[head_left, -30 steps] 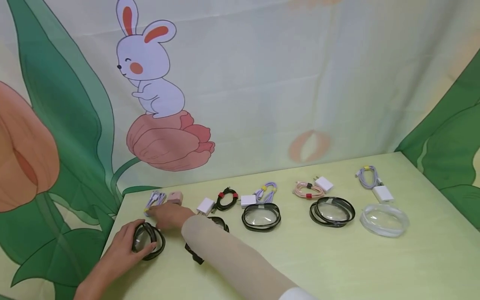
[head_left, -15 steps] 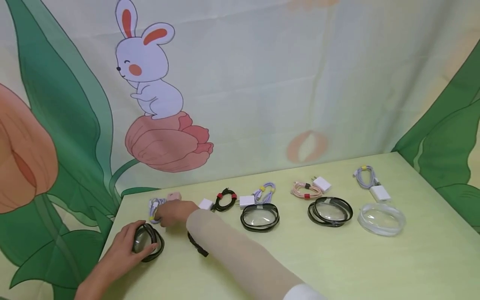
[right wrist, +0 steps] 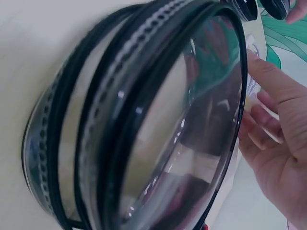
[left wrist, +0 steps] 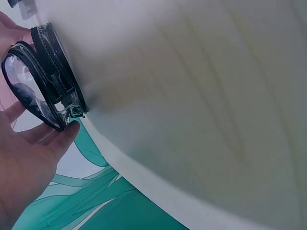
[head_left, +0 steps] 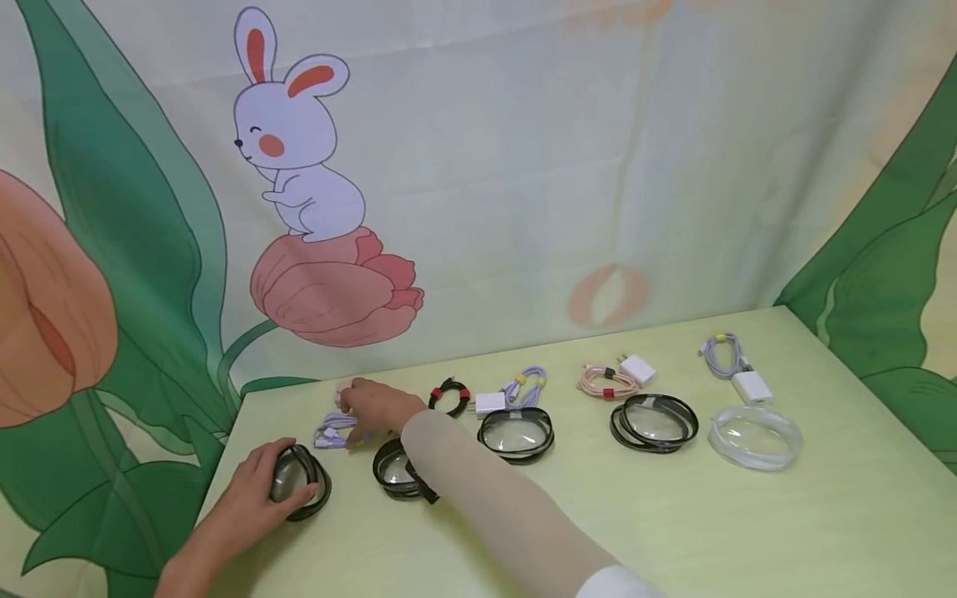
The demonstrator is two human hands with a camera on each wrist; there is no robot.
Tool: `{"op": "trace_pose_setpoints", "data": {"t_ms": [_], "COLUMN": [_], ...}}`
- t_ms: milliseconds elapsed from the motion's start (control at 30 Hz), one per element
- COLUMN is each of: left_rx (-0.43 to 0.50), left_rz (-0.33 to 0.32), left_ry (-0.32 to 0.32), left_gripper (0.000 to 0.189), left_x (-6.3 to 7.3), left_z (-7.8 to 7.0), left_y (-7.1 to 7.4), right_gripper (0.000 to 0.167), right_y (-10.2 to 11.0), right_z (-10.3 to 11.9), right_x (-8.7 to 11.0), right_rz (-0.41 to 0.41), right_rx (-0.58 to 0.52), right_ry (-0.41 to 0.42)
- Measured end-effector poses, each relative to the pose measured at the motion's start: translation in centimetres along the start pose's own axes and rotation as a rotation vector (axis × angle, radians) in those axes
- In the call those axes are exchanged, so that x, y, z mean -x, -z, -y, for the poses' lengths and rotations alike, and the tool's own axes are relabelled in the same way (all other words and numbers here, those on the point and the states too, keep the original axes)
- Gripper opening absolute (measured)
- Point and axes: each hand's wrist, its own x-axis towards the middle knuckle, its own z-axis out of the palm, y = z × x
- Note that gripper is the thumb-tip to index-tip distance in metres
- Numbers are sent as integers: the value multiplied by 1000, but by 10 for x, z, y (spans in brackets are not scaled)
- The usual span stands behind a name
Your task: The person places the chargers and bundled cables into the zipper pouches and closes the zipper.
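Observation:
My left hand (head_left: 250, 498) grips a small round clear zip pouch (head_left: 321, 490) with black trim at the table's left, thumb and fingers on opposite sides. In the left wrist view the same pouch (left wrist: 23, 88) stands tilted in that hand. My right hand (head_left: 383, 407) reaches across to the back left. Its forefinger is over a pink charger (head_left: 341, 391), mostly hidden, and its thumb is beside a coiled lavender cable (head_left: 332, 432). Another black-trimmed clear pouch (head_left: 391, 467) lies partly behind the right forearm; a similar pouch (right wrist: 115, 124) fills much of the right wrist view.
Along the back lie a black cable (head_left: 451, 399), a white charger (head_left: 490, 404), a lavender cable (head_left: 526, 386), a pink cable (head_left: 609, 382) and more chargers. In front stand black-trimmed pouches (head_left: 516, 433) and a white-trimmed pouch (head_left: 755, 438). A printed curtain (head_left: 478, 208) hangs behind.
The lavender cable has shifted right, toward the middle. My right hand has moved from its end up and right, to the pink charger. The left hand still holds its pouch.

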Motion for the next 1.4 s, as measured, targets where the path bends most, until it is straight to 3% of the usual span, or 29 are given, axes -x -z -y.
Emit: {"op": "trace_pose_setpoints", "data": {"t_ms": [67,167,467,700,900,1133,1400], "left_rx": [1,7,9,15,22,41,73], "left_rz": [-2,-11,-6,-1,4,27,35], "left_ry": [-6,-23,-31,-26,-29,-15,-18], "left_gripper": [80,79,80,80,80,81,82], "left_x": [-1,-3,-4,-3,-6,-11,-12], "left_z": [-2,-4,-5,-9,-12,-13,-15], "left_y": [0,0,-1,-1,-1,-1,-3], "right_gripper": [59,61,50,40,33,40,45], "right_y": [-1,-4,-14,-24,-23,-15,-2], "right_z": [2,6,18,15,12,9,7], "right_x": [0,-1,-3,-10,-6,-3,11], "right_rz": [8,1,-81,-148,-163,-203,-195], "right_rx": [30,60,136,115,107,108,61], "right_ry": [-31,-72,-141,-161,-152,-106,-66]}}
